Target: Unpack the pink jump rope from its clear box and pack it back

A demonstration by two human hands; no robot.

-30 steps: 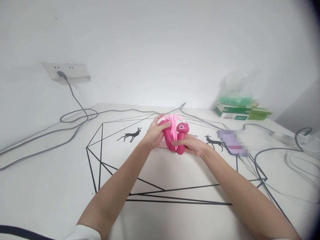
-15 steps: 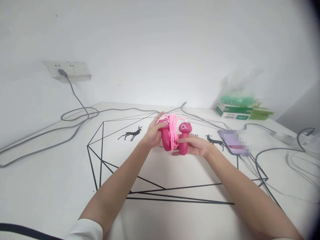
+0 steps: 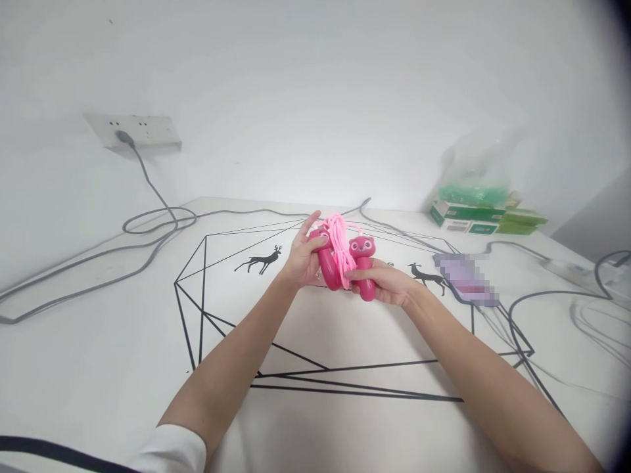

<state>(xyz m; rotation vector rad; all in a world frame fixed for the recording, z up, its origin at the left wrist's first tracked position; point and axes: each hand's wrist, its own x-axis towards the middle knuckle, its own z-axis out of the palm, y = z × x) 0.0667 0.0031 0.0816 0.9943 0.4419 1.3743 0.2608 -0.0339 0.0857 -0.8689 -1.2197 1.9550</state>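
A jump rope (image 3: pixel 338 240) with a bundled light-pink cord is held up over the table between my two hands. Its two dark-pink handles have animal heads with round eyes. My left hand (image 3: pixel 302 257) is closed on the left handle (image 3: pixel 330 270), thumb across it just below the head and index finger pointing up. My right hand (image 3: pixel 387 282) grips the right handle (image 3: pixel 365 289), the thumb lying over its front. The right handle's face is turned towards me. The cord bundle hangs between the handles, tied at its middle.
On the white table (image 3: pixel 296 420) with printed deer and black lines, a phone (image 3: pixel 463 279) lies to the right. Green-and-white boxes (image 3: pixel 468 213) under a plastic bag (image 3: pixel 476 174) stand at the back right. Grey cables (image 3: pixel 162 240) run along both sides; a wall socket (image 3: pixel 142 131) is at left.
The right handle has turned so its face looks towards me, and my right thumb has come over its front. The cord bundle has tilted and risen slightly. Both hands still hold the rope.
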